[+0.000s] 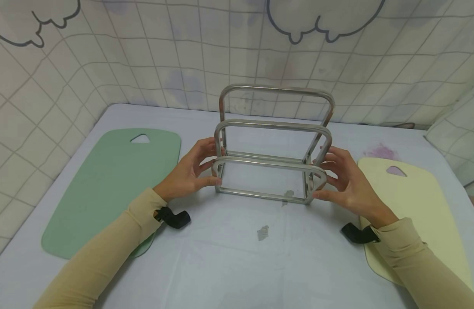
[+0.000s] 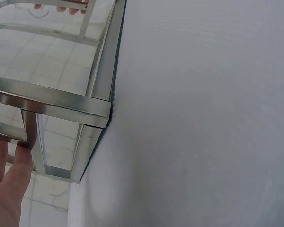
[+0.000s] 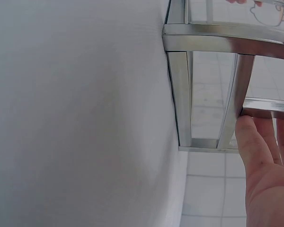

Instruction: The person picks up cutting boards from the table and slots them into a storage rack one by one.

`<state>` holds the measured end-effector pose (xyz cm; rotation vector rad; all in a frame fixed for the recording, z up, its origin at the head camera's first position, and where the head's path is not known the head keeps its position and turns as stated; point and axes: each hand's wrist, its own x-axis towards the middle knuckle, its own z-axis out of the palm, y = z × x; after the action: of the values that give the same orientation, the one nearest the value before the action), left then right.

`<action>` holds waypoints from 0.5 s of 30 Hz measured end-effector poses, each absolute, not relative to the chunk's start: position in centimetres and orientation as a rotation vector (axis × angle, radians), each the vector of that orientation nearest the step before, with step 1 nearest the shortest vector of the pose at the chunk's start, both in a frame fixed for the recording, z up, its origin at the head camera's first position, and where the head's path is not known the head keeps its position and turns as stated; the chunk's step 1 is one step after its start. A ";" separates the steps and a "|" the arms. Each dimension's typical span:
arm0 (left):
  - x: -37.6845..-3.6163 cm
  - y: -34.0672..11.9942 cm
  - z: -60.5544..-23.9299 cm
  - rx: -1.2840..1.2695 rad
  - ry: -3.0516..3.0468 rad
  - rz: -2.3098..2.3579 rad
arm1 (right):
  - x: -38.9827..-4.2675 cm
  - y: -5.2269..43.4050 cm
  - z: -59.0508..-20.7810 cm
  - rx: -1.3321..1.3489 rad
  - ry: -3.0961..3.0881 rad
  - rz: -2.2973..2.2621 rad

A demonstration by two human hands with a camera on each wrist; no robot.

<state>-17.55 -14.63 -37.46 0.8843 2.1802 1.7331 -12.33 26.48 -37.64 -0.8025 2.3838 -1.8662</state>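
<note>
A silver metal rack (image 1: 275, 124) with three upright rounded loops stands on the white-covered table, its base along the cloth in both wrist views. At its left end my left hand (image 1: 189, 174) holds the frame, thumb by the front loop and the other fingers farther back. My right hand (image 1: 350, 184) grips the opposite end in the same way, its thumb near the front lower corner. The right wrist view shows fingertips (image 3: 246, 124) against a metal bar; the left wrist view shows fingers (image 2: 20, 163) at the matching bar.
A green cutting board (image 1: 117, 184) lies flat to the left, partly under the left forearm. On the right lies a pale yellow cutting board (image 1: 418, 214), partly beneath the right forearm. A grid-patterned curtain (image 1: 206, 56) hangs behind the table. Grey patches (image 1: 263, 233) mark the cloth.
</note>
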 end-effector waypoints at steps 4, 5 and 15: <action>-17.6 -14.6 -37.5 0.881 2.181 1.738 | -12.4 26.4 -37.6 -0.783 2.394 -1.861; -17.6 -14.6 -37.5 0.880 2.181 1.738 | -12.4 26.4 -37.6 -0.780 2.396 -1.861; -17.9 -14.6 -37.6 0.900 2.175 1.746 | -12.7 26.4 -37.8 -0.805 2.379 -1.875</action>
<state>-17.87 -14.60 -37.65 0.8999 2.1751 1.7459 -12.69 26.44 -37.75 -0.8051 2.3791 -1.8753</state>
